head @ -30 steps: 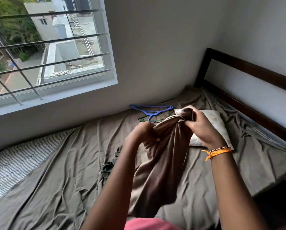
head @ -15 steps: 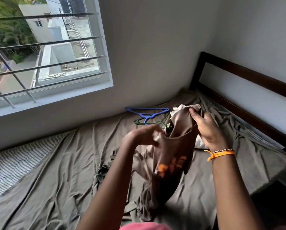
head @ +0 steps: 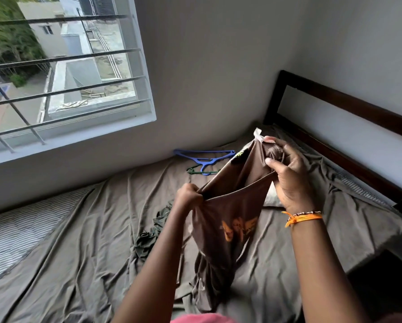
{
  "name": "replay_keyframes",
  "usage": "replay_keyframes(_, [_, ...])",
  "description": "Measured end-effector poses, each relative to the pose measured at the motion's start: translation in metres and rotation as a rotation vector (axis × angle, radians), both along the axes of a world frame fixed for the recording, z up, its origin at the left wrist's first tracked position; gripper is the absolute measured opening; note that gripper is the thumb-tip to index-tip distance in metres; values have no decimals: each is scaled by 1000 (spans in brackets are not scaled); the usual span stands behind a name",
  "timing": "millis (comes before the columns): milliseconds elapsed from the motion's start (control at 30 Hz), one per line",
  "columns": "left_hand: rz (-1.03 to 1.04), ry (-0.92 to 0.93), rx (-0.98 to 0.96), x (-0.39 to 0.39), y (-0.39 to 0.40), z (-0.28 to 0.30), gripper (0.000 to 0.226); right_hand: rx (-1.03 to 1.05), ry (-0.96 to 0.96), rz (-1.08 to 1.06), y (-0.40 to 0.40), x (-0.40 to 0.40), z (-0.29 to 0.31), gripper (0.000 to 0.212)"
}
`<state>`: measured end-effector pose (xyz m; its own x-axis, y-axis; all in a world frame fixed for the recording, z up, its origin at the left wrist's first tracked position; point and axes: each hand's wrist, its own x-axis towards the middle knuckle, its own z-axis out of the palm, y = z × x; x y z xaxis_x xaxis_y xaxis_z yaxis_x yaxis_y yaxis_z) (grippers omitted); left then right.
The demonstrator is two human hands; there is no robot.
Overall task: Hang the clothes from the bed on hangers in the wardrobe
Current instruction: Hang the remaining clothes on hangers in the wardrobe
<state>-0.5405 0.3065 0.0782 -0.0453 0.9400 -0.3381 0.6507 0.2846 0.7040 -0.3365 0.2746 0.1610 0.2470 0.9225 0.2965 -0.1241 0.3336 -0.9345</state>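
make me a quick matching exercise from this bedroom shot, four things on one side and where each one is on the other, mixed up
Things:
1. brown t-shirt
2. blue hanger
3. dark green garment
4. orange thread band

Places:
A. round the right wrist
B. flat on the sheet near the wall
C. held up between both hands
D. crumpled on the sheet beside the left forearm

Pairs: 1-C, 2-B, 3-D, 4-A

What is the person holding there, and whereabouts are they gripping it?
A brown T-shirt, held by both hands: the left hand grips one edge of its opening, and the right hand pinches bunched fabric at the top, near a white tag.
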Motion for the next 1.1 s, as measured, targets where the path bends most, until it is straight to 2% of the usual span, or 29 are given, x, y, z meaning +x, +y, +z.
replay_keyframes(67, [119,-112,41,-11,10,1,26,-37,-358,-238,5,4,-15,47])
replay_keyframes(133, [226,-226,92,-23,18,4,17,-122,-806,-495,9,17,-36,44])
replay_keyframes(167, [253,-296,93,-28,20,7,18,-172,-976,-556,12,28,-49,45])
replay_keyframes(233, [257,-416,63,-35,22,12,25,-288,-1150,-518,17,47,-75,50])
replay_keyframes(300, [245,-460,23,-36,26,14,28,-440,-1100,-383,23,55,-87,48])
replay_keyframes(433, [313,-558,-35,-27,48,6,32,-662,-1030,-72,46,42,-92,26])
replay_keyframes(467, [344,-606,-52,-23,55,2,32,-695,-935,-36,54,37,-96,28])
replay_keyframes(567, [405,-670,-115,-9,77,-10,28,-774,-461,11,80,26,-121,41])
replay_keyframes(633, [435,-601,-143,1,93,-26,26,-801,-356,4,101,26,-144,35])
replay_keyframes(700, [473,-492,-162,9,109,-52,30,-833,-436,29,127,29,-172,25])
replay_keyframes(767, [486,-395,-184,14,121,-85,32,-847,-638,82,155,35,-215,15])
replay_keyframes(867, [460,-294,-208,20,130,-133,28,-814,-979,156,203,45,-287,23])
replay_keyframes(967, [459,-255,-236,23,133,-172,30,-759,-1292,351,257,44,-347,33])
replay_keyframes(1100, [410,-281,-212,25,140,-201,27,-785,-1551,546,325,35,-401,35])
